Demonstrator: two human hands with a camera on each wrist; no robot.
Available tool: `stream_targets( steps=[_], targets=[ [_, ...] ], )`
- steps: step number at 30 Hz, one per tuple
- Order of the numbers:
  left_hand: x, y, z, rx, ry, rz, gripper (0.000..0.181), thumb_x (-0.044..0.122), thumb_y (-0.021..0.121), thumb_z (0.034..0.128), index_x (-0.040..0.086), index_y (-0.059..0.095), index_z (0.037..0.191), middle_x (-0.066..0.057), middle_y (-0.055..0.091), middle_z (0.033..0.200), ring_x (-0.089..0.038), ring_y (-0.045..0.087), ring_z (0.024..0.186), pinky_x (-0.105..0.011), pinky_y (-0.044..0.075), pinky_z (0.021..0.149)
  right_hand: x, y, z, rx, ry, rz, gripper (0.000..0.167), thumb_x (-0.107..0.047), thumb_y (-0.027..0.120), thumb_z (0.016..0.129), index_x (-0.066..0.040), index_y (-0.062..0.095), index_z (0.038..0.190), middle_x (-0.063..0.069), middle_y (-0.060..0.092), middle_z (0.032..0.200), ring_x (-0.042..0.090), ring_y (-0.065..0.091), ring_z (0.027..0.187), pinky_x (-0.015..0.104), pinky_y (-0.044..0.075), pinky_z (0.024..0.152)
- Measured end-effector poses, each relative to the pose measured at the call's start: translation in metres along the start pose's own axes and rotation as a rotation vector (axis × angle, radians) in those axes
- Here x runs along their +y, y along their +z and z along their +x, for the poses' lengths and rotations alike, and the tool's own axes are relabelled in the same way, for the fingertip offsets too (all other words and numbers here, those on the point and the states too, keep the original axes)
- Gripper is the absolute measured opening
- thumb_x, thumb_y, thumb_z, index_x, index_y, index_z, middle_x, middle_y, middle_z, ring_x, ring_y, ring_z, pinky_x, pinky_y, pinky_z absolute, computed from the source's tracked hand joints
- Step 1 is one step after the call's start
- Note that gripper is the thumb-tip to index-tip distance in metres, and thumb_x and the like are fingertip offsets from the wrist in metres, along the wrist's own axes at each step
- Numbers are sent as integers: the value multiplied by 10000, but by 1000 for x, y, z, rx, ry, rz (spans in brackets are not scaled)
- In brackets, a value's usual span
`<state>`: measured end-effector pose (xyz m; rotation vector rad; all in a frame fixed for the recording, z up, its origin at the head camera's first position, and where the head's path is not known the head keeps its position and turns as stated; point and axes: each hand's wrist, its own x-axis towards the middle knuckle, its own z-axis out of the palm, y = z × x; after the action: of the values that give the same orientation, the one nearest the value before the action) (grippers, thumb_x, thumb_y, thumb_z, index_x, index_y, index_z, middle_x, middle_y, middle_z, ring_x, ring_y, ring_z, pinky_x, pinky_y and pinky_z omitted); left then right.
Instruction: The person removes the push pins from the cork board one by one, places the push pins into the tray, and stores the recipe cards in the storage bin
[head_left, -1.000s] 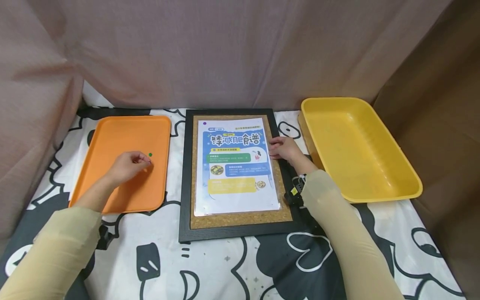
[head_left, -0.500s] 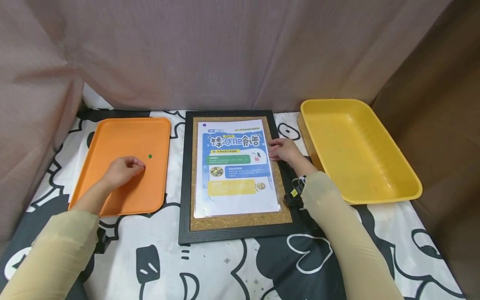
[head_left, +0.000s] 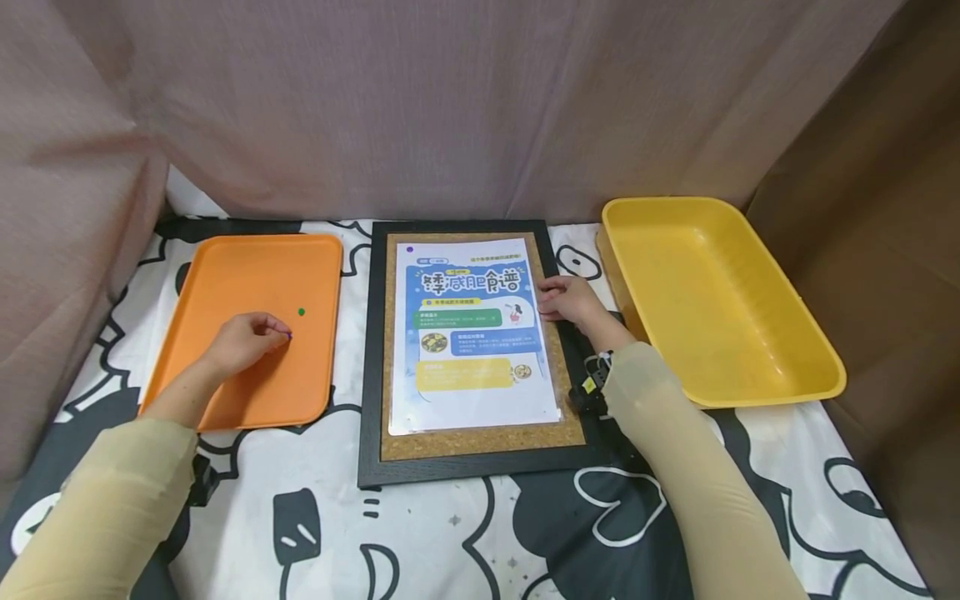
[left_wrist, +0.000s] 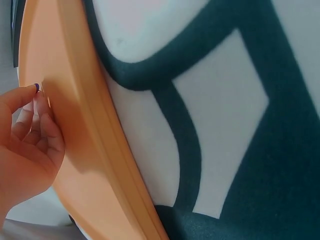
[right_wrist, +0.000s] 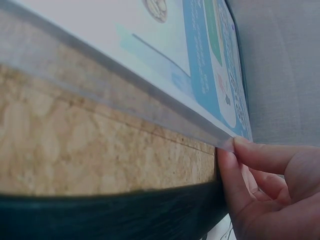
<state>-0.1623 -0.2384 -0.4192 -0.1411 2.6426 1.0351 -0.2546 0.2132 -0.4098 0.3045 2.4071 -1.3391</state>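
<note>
The left hand (head_left: 243, 343) pinches a small purple pin (left_wrist: 36, 87) over the orange tray (head_left: 251, 271); a green pin (head_left: 302, 312) lies on this tray, near the fingers. The right hand (head_left: 573, 302) pinches the right edge of a printed sheet (head_left: 476, 333), which lies on the black-framed cork board (head_left: 487, 437). Another purple pin (head_left: 409, 249) sits at the sheet's far left corner.

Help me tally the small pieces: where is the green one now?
In the head view, the small green piece lies on the orange tray, toward its right edge, just beyond the left hand and left of the corkboard.
</note>
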Motion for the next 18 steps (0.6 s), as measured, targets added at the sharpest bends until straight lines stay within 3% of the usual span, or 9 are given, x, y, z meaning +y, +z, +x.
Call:
stream_targets(
  steps=[18],
  targets=[
    [-1,-7,0,-17,20,-25,261,191,470,972,-34,539,1084,-222,596,1081,-261,494,878,-213,421,698,0,0,0,0,14,-18,490,35,578,872,-11,462,1346,175,590,1124,40,589,675,168,531,645]
  ],
)
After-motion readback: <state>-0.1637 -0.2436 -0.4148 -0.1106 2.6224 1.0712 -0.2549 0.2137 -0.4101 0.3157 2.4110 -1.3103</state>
